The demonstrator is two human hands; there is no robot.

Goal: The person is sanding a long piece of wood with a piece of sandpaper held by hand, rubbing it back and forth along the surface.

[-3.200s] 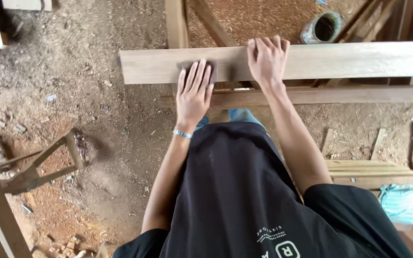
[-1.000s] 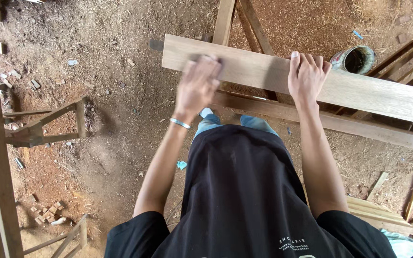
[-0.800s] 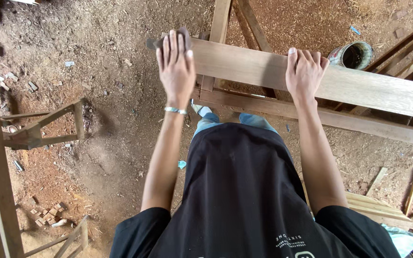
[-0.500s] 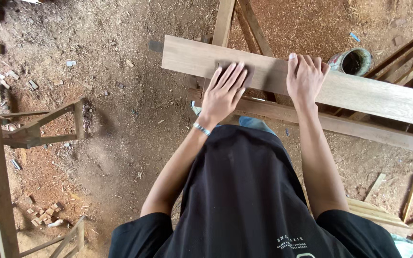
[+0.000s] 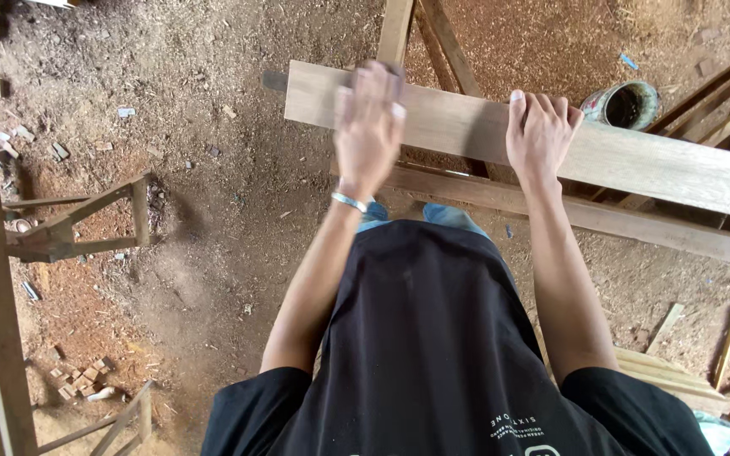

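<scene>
Plank first: long pale wooden plank (image 5: 635, 160) runs from eleven o'clock across to three o'clock, tilted slightly down to the right, its near end (image 5: 297, 89) cut square and hanging free over bare ground. Open room lies wide at nine o'clock, where sawdust-strewn dirt floor (image 5: 196, 194) stretches out to a low wooden frame (image 5: 86, 224). Tighter at one o'clock, where a round metal can (image 5: 627, 103) sits just beyond the plank's far edge. Darker wooden rail (image 5: 635, 226) runs parallel just under the plank's near edge, and two slanting timbers (image 5: 420, 34) go away at twelve o'clock. Wood scraps (image 5: 78, 380) sit scattered at seven o'clock. Now the hands: left hand (image 5: 369, 127), blurred with motion, fingers stretched out and only slightly spread, lies over the plank near its end; whether the palm presses down I cannot tell. Silver bracelet (image 5: 350, 201) at that wrist. Right hand (image 5: 538, 135) lies flat on the plank, fingers (image 5: 551, 105) curling over the far edge, gripping nothing else
</scene>
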